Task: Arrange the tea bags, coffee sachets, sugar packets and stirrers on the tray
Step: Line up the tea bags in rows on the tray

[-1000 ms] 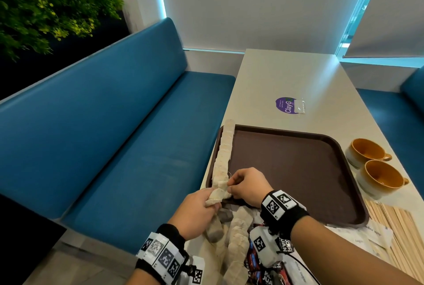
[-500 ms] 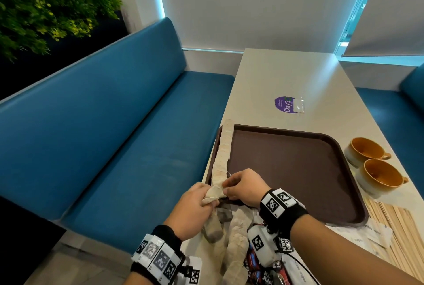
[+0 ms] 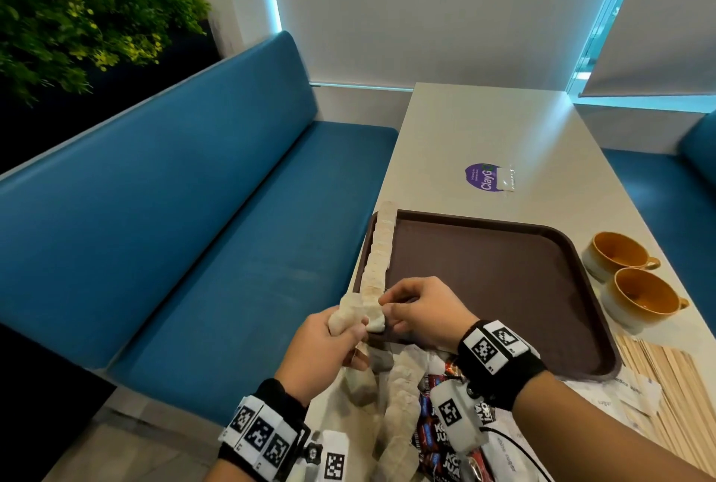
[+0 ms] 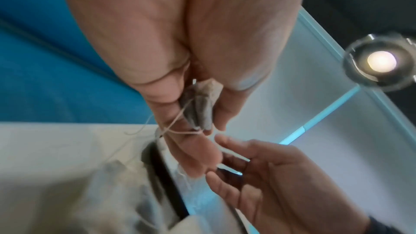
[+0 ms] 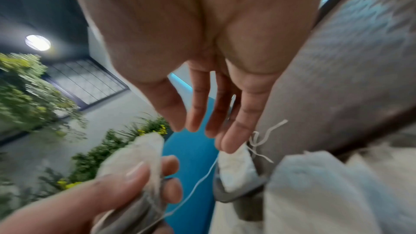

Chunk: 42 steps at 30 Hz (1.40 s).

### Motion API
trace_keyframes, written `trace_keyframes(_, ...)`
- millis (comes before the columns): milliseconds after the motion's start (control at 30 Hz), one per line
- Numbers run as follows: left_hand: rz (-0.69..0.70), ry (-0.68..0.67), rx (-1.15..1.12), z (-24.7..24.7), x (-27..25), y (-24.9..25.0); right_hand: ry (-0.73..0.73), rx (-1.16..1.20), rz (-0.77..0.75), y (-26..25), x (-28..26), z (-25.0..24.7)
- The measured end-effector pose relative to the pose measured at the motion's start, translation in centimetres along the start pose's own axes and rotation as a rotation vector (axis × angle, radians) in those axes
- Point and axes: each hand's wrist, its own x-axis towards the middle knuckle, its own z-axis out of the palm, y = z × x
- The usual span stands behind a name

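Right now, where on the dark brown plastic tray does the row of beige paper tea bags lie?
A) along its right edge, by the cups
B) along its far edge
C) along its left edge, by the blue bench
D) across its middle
C: the row of beige paper tea bags runs along the dark brown plastic tray's left rim, on the blue bench side.

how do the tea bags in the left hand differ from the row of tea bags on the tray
The tea bags in the left hand are a small bunch gripped above the tray's near corner; the row of tea bags lies lined up along the tray's left edge. The held bunch is short, the row long. Both are pale beige.
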Motion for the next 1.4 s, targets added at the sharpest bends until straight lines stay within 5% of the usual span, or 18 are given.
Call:
trace_keyframes(100,-0.047,-0.091,-0.185,0.5,-0.8,1.0,-0.053,0.094,-0.114,-1.9,-2.5,-0.2)
trace_keyframes(300,-0.036,-0.235,-0.192,2.4,-1.8,2.3,-0.046,0.15,-0.225,-3.0,-5.3,-1.0)
trace_keyframes(633,-0.026,-0.229,-0.177,4.2,-2.3,2.9,-0.071,0.187,-0.239,-1.8,-6.7,-3.1)
trace_keyframes(833,-0.021,-0.274,-0.096,5.0,-2.1,3.5,-0.07,-0.006,-0.299,-2.3,-6.6,-3.3)
trace_keyframes(1400,-0.039,-0.032,-0.386,5.1,0.4,2.4,0.142,0.2,-0.146,-1.2,-4.3,-5.1)
